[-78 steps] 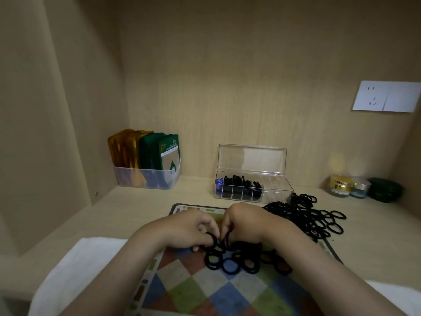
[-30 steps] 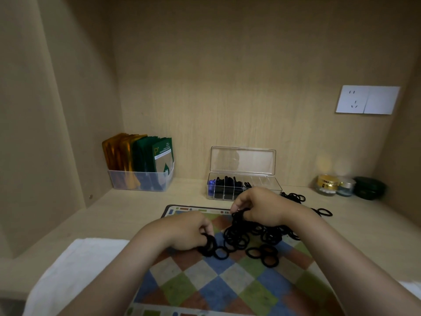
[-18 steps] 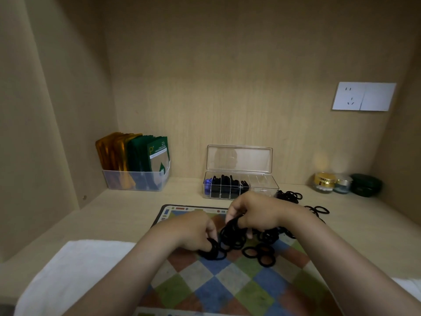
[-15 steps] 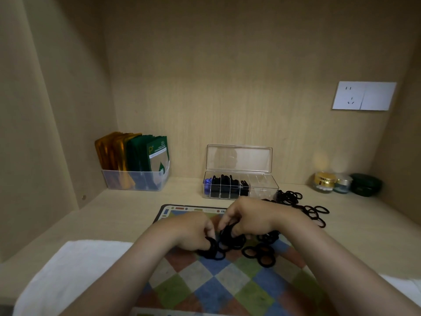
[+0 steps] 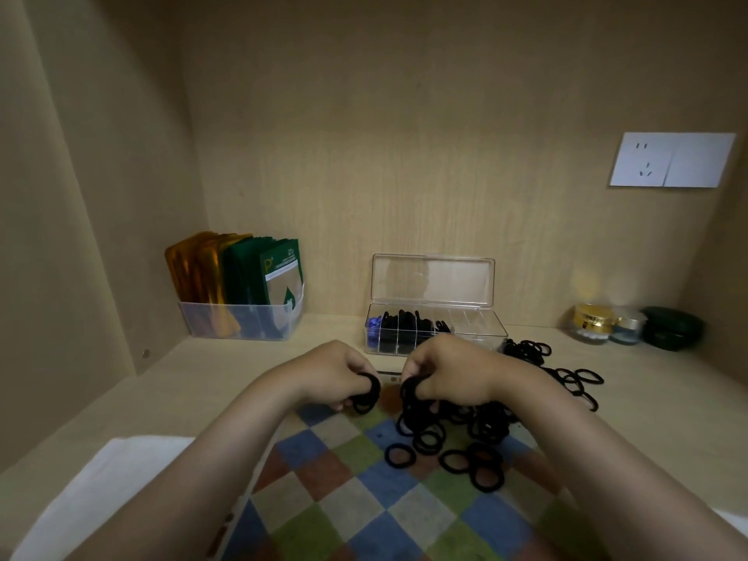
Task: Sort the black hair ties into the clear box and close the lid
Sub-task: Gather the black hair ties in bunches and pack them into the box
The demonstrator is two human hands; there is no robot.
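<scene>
Gripping with both hands at centre frame; left hand has its fingers curled round a small bundle of black hair ties; the bundle sits at the fingertips on the side facing the other hand; cannot tell if it touches the checkered mat below.

Right hand is curled round a second clump of ties; the clump hangs from the fingers into the main pile, which lies on the mat under and lower right of that hand; the two held bunches are just beside each other, not touching.

More loose ties trail off the mat onto the wooden shelf, right of centre.

Clear box is just beyond the hands against the back wall; lid is open and stands upright; left compartments hold black ties; something blue is in the leftmost one; right compartments look bare.

Left of the box: a clear tray of green and orange sachets; far right: three small jars; wall socket upper right; white cloth lower left.
</scene>
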